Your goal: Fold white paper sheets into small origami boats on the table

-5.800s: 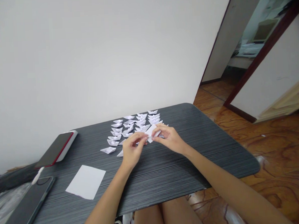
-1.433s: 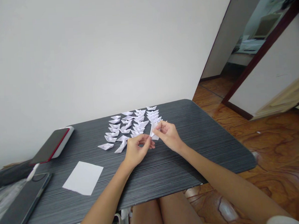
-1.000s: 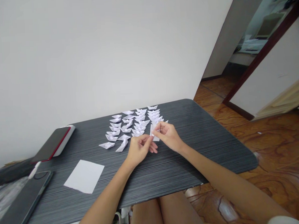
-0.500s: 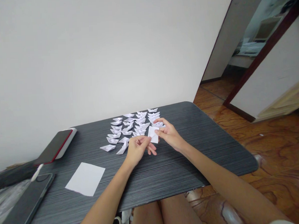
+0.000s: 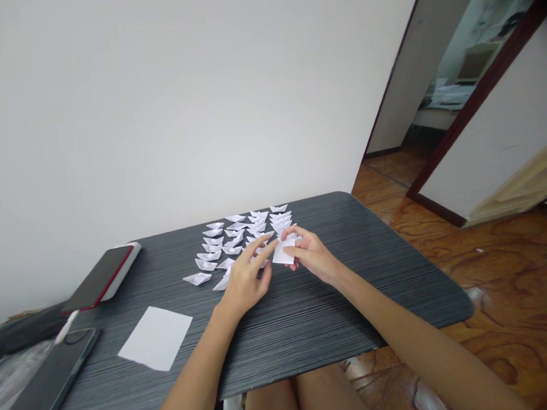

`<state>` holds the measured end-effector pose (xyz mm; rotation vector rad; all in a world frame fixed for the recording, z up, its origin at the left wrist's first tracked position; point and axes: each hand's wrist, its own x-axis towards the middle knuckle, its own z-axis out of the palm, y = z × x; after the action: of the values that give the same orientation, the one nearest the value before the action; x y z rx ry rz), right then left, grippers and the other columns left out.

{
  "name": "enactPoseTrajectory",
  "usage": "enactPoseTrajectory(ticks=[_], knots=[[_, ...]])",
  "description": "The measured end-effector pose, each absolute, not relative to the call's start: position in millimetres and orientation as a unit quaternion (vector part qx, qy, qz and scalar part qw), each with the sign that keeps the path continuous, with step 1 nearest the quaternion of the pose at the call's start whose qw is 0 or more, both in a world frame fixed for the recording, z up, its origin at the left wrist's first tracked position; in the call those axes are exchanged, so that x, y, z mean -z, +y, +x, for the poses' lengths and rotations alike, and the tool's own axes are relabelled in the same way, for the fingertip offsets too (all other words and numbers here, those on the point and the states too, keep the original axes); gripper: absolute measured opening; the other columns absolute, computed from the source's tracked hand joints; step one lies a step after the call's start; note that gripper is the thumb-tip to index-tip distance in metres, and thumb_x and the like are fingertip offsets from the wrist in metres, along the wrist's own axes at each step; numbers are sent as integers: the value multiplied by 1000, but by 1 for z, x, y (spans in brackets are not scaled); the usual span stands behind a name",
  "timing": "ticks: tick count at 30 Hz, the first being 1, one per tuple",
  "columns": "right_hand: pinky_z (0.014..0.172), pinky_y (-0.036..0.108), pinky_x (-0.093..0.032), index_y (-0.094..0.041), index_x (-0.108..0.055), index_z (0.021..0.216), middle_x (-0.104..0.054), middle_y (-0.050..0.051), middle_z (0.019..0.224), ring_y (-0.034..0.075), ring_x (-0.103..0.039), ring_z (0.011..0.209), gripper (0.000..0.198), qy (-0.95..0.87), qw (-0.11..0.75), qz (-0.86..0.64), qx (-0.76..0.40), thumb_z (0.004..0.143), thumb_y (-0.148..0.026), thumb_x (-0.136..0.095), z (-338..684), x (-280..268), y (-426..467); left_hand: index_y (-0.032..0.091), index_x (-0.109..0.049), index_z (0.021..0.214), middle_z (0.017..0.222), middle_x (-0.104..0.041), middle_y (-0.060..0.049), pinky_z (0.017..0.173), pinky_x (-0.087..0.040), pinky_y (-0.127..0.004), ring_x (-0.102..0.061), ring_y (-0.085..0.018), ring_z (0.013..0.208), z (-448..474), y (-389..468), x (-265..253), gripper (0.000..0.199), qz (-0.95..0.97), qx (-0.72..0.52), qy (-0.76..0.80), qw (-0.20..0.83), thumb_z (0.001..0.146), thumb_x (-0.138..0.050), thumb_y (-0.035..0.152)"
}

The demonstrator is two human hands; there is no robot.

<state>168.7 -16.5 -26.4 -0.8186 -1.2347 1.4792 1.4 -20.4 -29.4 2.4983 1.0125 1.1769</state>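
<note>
A small folded square of white paper [image 5: 283,253] is pinched between the thumb and fingers of my right hand [image 5: 313,256], held above the dark table. My left hand [image 5: 248,278] is just left of it, fingers spread and thumb apart, with the fingertips close to the paper's left edge; whether they touch it I cannot tell. Behind both hands, several folded white paper boats [image 5: 232,250] stand in rough columns, a few of them partly covered by my hands. To the left of my left arm lies a flat white paper sheet [image 5: 156,338].
The dark striped table [image 5: 367,249] has rounded corners and meets a white wall [image 5: 194,99] at the back. At its left are a tablet-like device with a red edge [image 5: 98,276], a dark phone-like slab [image 5: 49,388] and a white cable plug [image 5: 66,328].
My left hand has let go of the folded paper, turned palm down and opened its fingers. My right hand keeps hold of the paper. The view has tilted slightly.
</note>
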Motion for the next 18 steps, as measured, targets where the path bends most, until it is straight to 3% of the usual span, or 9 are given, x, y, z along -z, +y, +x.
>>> enactPoseTrajectory(ticks=[3,6,8,12,15,18], knots=[[37,16,-32,-18,-45,82,-56,-4,50,7,-48,38,16,-505,465,-324,-651,68,-21,-54,167,27,-18,21,-51,111,110,-56,-9,85,-40,-37,-48,-20,104,-2,-17,33,36,889,-369,273,-4,77,-47,10],[39,18,-33,-16,-48,78,-57,-1,52,8,-49,41,9,-515,422,-345,-662,74,-24,-46,169,26,-15,19,-54,107,103,-59,-8,84,-41,-36,-50,-18,99,-1,-18,34,32,882,-389,266,16,78,-45,10],[43,20,-36,-15,-52,76,-58,2,57,10,-52,48,17,-563,414,-390,-600,78,-25,-39,172,24,-13,18,-59,97,98,-60,-8,81,-42,-34,-52,-17,93,2,-20,31,23,852,-420,306,70,79,-46,13],[69,25,-42,-16,-60,79,-57,7,91,16,-52,88,18,-697,452,-418,-368,75,-30,-50,175,18,-15,14,-63,67,76,-61,-6,69,-43,-26,-55,-14,73,8,-22,24,21,775,-430,400,234,78,-48,23],[68,25,-42,-16,-62,80,-60,4,82,15,-54,80,17,-728,444,-399,-338,72,-30,-56,173,19,-19,12,-59,54,59,-58,-3,58,-41,-23,-52,-11,58,10,-22,23,29,724,-416,418,359,77,-50,28],[55,23,-43,-14,-63,78,-61,3,69,12,-54,61,20,-697,448,-388,-404,75,-30,-51,171,21,-22,11,-62,65,57,-59,-2,52,-41,-22,-50,-9,49,12,-22,23,20,642,-439,420,468,73,-55,27]])
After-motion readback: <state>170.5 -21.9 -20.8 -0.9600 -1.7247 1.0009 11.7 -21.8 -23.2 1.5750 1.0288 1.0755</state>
